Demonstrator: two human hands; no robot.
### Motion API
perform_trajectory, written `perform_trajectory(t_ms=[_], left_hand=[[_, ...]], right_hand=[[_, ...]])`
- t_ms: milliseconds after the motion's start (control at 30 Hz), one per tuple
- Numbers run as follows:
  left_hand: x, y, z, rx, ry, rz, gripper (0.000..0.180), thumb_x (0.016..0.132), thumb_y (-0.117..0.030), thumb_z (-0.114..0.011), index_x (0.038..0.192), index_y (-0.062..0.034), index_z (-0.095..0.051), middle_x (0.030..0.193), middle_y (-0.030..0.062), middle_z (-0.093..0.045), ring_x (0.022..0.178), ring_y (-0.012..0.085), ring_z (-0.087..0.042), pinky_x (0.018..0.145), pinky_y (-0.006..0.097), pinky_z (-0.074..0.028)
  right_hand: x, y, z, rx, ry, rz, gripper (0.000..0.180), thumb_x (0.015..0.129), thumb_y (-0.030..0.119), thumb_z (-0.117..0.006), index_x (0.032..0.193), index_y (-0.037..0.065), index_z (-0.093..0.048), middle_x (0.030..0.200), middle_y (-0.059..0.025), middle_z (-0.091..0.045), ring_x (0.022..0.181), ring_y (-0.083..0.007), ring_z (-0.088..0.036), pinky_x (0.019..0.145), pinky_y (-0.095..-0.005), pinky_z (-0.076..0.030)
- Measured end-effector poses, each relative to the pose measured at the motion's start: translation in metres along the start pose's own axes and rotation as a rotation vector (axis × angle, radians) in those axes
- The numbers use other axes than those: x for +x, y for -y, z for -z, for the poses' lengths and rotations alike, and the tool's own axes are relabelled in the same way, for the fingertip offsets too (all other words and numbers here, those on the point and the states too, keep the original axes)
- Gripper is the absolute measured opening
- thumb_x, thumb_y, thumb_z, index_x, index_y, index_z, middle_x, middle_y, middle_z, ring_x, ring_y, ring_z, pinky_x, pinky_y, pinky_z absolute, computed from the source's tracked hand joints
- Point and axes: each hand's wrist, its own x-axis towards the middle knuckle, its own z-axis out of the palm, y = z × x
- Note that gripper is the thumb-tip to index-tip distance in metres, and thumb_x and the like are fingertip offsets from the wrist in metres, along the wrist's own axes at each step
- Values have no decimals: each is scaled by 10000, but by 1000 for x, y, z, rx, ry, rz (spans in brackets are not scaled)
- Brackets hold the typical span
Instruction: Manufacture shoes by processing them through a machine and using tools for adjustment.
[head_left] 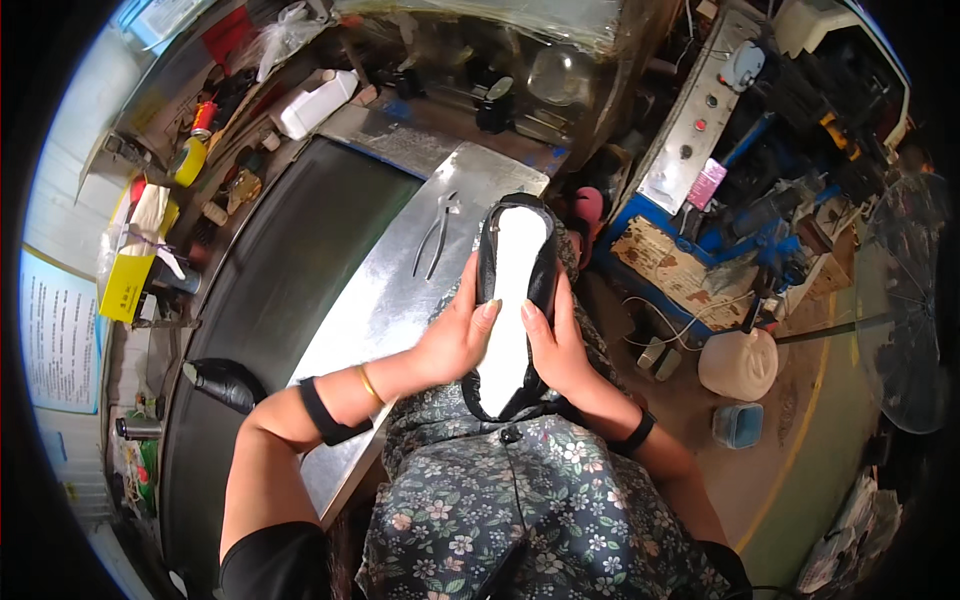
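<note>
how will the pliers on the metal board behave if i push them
The pliers would probably stay rigid, since they look like metal. They should slide fairly easily, as the metal board beneath looks smooth and shiny. Lying flat, they seem unlikely to roll or tip.

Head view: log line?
left hand: grips black shoe upper with white insole; right hand: grips opposite side; grey metal pliers: on silver metal bench
</note>
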Motion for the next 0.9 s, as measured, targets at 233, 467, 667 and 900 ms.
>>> perform_trajectory(t_ms=[233,467,667,900], left_hand=[[-6,19,-36,-704,-496,339,433,1058,-284,-425,1338,32,-522,1175,175,-642,1108,276,-605,999,350,-443],[62,-15,9,-950,-245,265,586,1053,-504,-341,1331,-25,-532,1252,95,-598,1130,176,-566,1013,303,-430],[85,-16,18,-866,-110,299,424,1025,-428,-482,1192,-60,-608,1038,23,-651,942,105,-611,859,259,-501],[79,-22,6,-468,-14,-61,360,984,-211,-560,1297,-32,-566,1364,124,-563,1381,327,-423,1134,395,-321]], right_hand=[[2,9,2,-194,-9,97,667,1027,173,-476,1523,-58,-95,1503,-252,-314,1390,-313,-346,1140,-388,-279],[-17,7,15,-157,236,6,727,1030,205,-470,1524,-71,-14,1560,-259,-195,1437,-328,-254,1166,-392,-222],[39,26,44,-78,67,-153,575,1081,372,-343,1476,-45,-329,1483,-180,-410,1384,-228,-368,1151,-344,-272],[88,20,42,75,329,33,317,1026,184,-522,1303,38,-574,1410,-122,-497,1358,-246,-425,1131,-352,-313]])
